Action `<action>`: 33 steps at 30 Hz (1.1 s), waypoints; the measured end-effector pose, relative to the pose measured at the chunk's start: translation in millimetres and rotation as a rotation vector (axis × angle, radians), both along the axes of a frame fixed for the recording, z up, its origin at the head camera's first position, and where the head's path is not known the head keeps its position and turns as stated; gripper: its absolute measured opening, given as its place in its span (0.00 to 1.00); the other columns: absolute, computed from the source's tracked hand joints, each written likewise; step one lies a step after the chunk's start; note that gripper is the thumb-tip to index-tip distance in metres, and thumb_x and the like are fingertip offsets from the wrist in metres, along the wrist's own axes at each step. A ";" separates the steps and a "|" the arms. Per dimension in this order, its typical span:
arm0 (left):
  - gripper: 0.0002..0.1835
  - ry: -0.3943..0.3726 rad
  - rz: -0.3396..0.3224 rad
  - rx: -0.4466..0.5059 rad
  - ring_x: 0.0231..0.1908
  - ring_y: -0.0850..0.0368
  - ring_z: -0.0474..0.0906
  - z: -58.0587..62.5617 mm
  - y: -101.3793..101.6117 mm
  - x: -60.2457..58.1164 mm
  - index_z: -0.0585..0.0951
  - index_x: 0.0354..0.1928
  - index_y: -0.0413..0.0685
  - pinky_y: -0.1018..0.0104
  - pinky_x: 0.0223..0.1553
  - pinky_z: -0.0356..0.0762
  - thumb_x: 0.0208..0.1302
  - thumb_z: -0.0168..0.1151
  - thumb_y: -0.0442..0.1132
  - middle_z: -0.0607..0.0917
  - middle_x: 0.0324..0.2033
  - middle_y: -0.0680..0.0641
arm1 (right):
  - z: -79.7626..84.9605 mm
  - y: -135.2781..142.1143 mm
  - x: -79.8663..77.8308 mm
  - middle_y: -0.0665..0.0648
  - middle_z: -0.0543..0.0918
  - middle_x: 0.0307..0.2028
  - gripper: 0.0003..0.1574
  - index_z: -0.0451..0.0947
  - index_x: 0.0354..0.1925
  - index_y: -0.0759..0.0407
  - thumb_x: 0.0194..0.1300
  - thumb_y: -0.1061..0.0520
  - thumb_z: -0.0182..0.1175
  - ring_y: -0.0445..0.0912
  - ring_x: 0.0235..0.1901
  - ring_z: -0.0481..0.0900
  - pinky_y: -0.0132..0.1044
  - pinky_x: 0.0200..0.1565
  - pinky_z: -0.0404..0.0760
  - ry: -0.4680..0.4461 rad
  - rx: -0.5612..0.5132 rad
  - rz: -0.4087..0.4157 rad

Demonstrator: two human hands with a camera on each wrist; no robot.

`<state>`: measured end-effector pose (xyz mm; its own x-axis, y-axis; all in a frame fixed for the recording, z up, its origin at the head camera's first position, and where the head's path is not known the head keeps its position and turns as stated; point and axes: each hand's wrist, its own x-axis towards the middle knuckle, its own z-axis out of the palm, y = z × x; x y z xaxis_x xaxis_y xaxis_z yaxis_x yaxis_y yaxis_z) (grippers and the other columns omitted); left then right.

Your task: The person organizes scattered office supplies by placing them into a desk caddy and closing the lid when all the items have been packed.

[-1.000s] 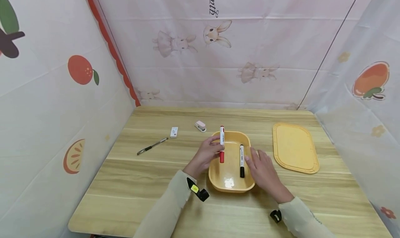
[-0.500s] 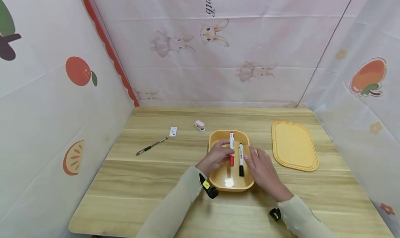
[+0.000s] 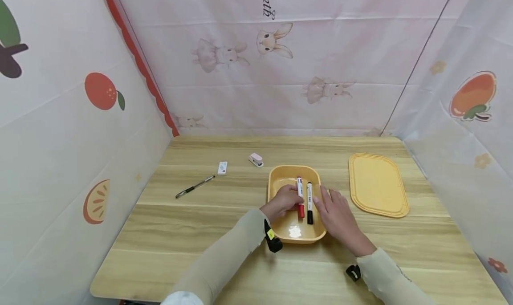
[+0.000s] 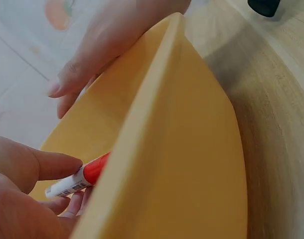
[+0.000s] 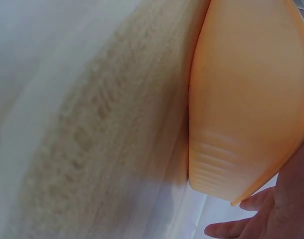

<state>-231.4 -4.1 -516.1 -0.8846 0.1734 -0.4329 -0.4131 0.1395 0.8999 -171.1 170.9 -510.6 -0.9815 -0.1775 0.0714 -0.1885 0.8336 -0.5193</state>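
Observation:
My left hand [image 3: 284, 199] reaches inside a yellow plastic bin [image 3: 280, 240] and pinches a red-capped whiteboard marker [image 3: 299, 188], low in the bin with the red cap toward me. Beside it, in the bin's right half, lies a black-capped marker [image 3: 310, 202]. The left wrist view shows thumb and fingers gripping the white barrel of the red marker [image 4: 72, 184] behind the bin's wall [image 4: 192, 139]. My right hand [image 3: 338, 216] rests on the right rim with its fingers extended. In the right wrist view, fingertips of that hand [image 5: 281, 209] lie along the bin's edge [image 5: 246, 99].
A yellow lid [image 3: 378, 185] lies flat to the right of the bin. Behind the bin stands a small pink stapler [image 3: 255, 160]. Farther left are a small white box [image 3: 222, 168] and a black pen [image 3: 195, 187] on the wooden table [image 3: 168, 247]. Printed curtains enclose the table.
My left hand has carried the red marker rightward and down into the bin, close beside the black one. The right hand has stayed on the rim.

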 end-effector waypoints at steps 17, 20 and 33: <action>0.36 -0.040 -0.026 0.014 0.34 0.56 0.77 11.3 -7.3 4.2 0.66 0.72 0.42 0.61 0.45 0.83 0.66 0.68 0.45 0.80 0.41 0.44 | -3.6 1.8 -0.8 0.76 0.58 0.73 0.46 0.49 0.78 0.65 0.80 0.34 0.29 0.71 0.74 0.50 0.64 0.74 0.44 -0.014 0.046 0.008; 0.34 -0.050 -0.034 0.034 0.38 0.52 0.80 15.0 -7.8 3.5 0.68 0.71 0.43 0.57 0.48 0.84 0.67 0.66 0.48 0.81 0.48 0.40 | -2.1 3.4 -0.6 0.77 0.58 0.73 0.47 0.49 0.78 0.65 0.80 0.33 0.28 0.71 0.74 0.50 0.64 0.74 0.45 -0.009 0.053 0.004; 0.31 0.044 -0.113 0.198 0.59 0.42 0.78 45.2 -40.7 14.7 0.70 0.69 0.44 0.53 0.60 0.78 0.72 0.60 0.54 0.74 0.66 0.40 | -2.6 3.8 -0.2 0.76 0.56 0.74 0.47 0.48 0.79 0.64 0.80 0.33 0.28 0.71 0.75 0.48 0.64 0.75 0.42 -0.045 0.018 -0.012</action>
<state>-216.7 -44.8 -470.8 -0.8719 0.3502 -0.3422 -0.3648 0.0014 0.9311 -171.3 174.7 -513.2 -0.9857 -0.1665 0.0243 -0.1554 0.8449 -0.5119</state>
